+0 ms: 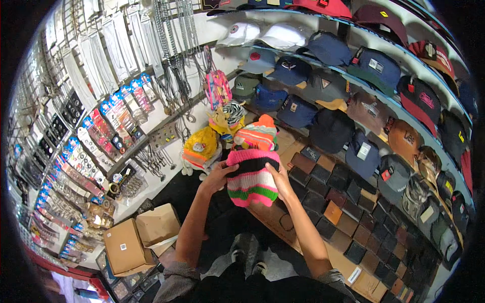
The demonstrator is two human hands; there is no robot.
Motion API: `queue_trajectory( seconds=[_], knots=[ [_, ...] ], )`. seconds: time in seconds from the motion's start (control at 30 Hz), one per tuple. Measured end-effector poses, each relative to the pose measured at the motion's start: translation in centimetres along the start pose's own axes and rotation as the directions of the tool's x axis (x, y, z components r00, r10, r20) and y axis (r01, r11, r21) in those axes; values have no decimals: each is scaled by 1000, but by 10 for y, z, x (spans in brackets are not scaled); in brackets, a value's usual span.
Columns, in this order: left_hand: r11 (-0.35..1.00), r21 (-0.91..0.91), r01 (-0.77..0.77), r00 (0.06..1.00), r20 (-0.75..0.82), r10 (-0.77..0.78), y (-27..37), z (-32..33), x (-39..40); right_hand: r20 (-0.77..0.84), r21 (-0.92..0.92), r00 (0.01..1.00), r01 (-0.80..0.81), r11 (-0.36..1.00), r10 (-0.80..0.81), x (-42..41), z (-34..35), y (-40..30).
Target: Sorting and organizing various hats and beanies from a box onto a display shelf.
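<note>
A striped knit beanie [252, 180] in pink, black, white and green is held up before me. My left hand [218, 176] grips its left edge, the thumb lying on the black band. On the opposite edge my right hand [279, 177] has hold of it, thumb also on the black band. Just beyond it sits an orange striped knit hat [257, 133] with a pom-pom. To its left is a yellow and orange knit hat [201, 148]. Behind these stands a yellow animal-shaped hat [221, 120], with a zebra-striped one [233, 110] next to it.
Shelves of baseball caps [333, 89] curve along the right. Below them, rows of leather wallets [341, 204] cover a cardboard-lined ledge [271, 223]. Necklaces [178, 49] and carded trinkets [113, 113] hang on the left wall. An open cardboard box [127, 248] stands at lower left.
</note>
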State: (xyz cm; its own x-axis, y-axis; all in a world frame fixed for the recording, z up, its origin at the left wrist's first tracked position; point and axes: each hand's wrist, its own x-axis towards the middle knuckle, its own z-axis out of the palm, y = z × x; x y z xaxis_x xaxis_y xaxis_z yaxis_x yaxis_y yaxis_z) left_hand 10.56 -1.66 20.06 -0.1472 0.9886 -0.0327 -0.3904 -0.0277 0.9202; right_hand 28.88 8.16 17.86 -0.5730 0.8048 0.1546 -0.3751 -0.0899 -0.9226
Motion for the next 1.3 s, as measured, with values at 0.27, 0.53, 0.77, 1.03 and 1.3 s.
queue_trajectory(
  seconds=[0.27, 0.53, 0.77, 1.03, 1.3],
  knots=[
    [996, -45, 82, 973, 219, -70, -15, -49, 56, -110, 142, 982, -136, 980, 153, 77, -8, 15],
    [999, -31, 19, 998, 52, -17, -13, -93, 179, -259, 226, 913, -260, 939, 316, 165, -22, 27],
    [959, 264, -97, 988, 144, 60, -1, -136, 305, -414, 218, 876, -168, 961, 247, 264, -57, 79],
    [293, 900, -321, 847, 134, 515, -55, -155, 349, -439, -839, 777, -174, 516, -451, 285, -56, 125],
    [101, 951, -294, 907, 244, 343, -84, -124, 349, -34, -992, 979, -57, -110, -202, 312, -45, 145]
  ],
)
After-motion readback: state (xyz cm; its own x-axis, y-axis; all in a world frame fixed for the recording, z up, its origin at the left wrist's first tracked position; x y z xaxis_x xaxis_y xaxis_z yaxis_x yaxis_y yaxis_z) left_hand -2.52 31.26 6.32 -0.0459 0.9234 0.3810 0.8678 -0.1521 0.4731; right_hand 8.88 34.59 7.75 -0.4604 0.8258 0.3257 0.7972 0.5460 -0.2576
